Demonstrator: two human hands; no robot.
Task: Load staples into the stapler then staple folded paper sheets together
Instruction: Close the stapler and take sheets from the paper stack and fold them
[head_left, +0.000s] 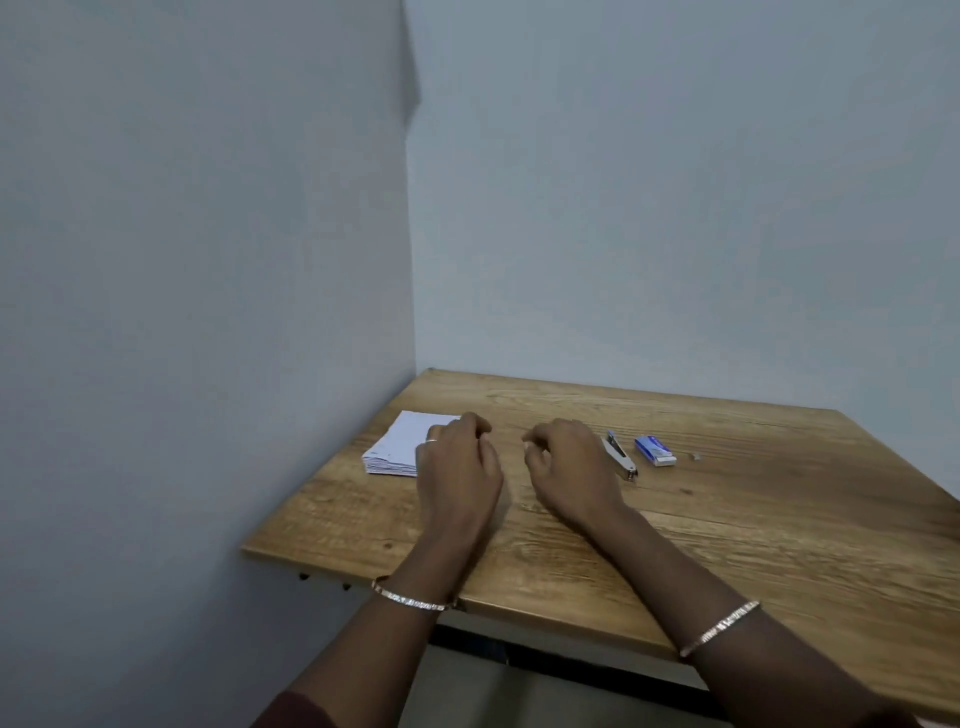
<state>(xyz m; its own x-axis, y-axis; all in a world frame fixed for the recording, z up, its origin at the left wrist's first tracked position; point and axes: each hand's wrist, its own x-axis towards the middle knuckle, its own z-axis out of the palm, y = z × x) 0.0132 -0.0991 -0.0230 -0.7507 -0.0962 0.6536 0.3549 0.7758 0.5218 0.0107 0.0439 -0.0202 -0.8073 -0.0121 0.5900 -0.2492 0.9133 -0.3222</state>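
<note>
Resting on the wooden surface (675, 545), both forearms came in from the near edge, each wrist ringed by a thin bangle (410, 603). Farther in, the left hand (457, 467) lay with its fingers (475, 423) loosely curled and holding nothing, its far side overlapping the near corner of the stack of folded paper sheets (400, 444), which sat by the left wall. The right hand (569, 467) lay just beside it, fingers bent inward and likewise empty, though whether anything small sat between its tips could not be told.

Just right of that hand lay the stapler (619, 456), closed by the look of it, and a little beyond it the blue staple box (654, 450), with a tiny grey scrap (696, 457) farther right, too small to identify.

Nothing seemed loaded yet, so the step in hand was judged to be fetching the stapler. Doing it well called for the right hand to take the stapler by its body, leaving the top arm free to swing open, while the left hand left the paper and steadied the box. A staple strip breaks easily, so it was best pinched along its sides and slid flat into the channel.
</note>
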